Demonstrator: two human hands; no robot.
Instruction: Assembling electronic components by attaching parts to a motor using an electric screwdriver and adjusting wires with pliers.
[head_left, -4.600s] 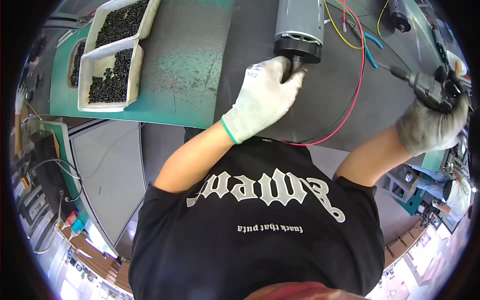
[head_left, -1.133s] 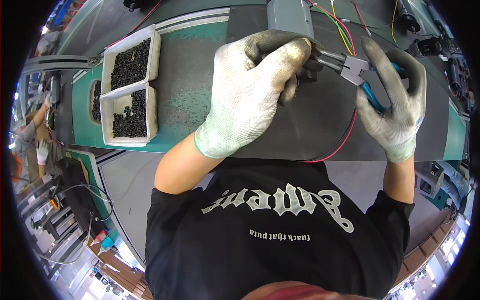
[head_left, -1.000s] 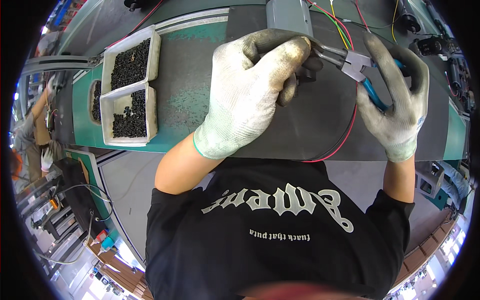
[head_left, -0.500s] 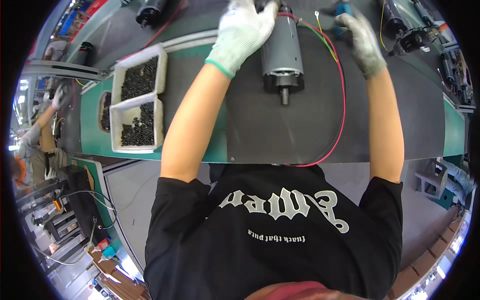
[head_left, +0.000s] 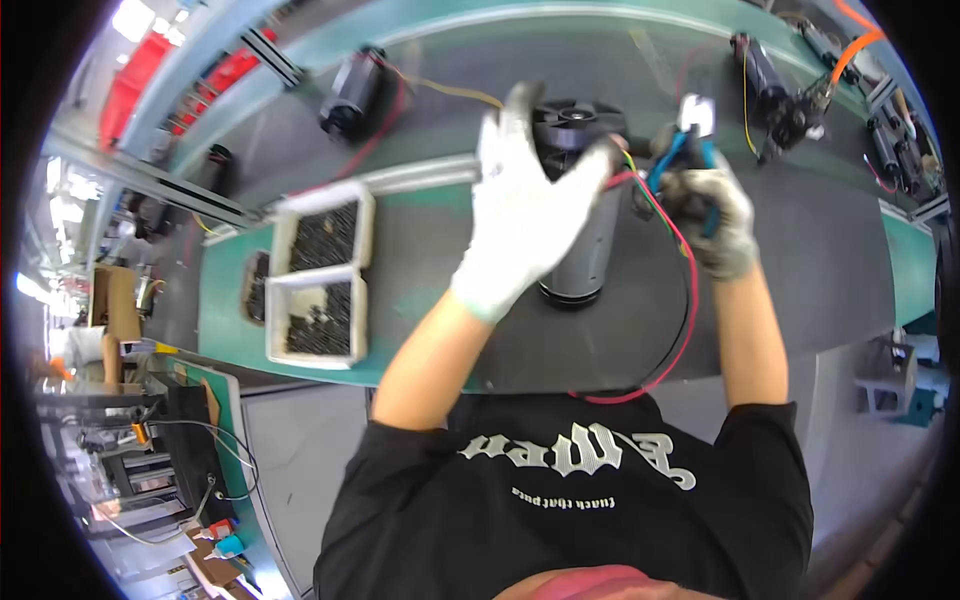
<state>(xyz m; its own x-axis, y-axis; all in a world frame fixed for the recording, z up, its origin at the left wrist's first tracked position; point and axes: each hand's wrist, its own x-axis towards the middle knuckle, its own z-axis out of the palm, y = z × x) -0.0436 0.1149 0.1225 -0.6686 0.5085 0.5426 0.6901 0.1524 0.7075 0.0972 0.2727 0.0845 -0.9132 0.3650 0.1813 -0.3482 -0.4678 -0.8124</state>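
Note:
A grey cylindrical electric motor (head_left: 583, 255) appears stood on end in front of me, its black fan (head_left: 577, 116) facing up. My left hand (head_left: 525, 205), in a white glove, grips the motor's upper end, thumb on the right side and fingers on the left. Red, green and yellow wires leave the motor near my thumb; a long red wire (head_left: 690, 290) loops down to the bench edge. Right of the motor, my gloved right hand (head_left: 722, 222) is closed on blue-handled pliers (head_left: 664, 160). Blur hides the exact finger grip and the pliers' jaws.
Two white trays (head_left: 362, 320) of small black parts stand on the left of the bench, beside another container (head_left: 256, 287). Other motors lie at the far left (head_left: 352, 93) and far right (head_left: 762, 75). A metal rail (head_left: 420, 178) runs behind the trays.
The motor has gone from lying with its shaft toward me to standing fan end up. My right hand has brought the pliers in closer to the motor. The view has shifted.

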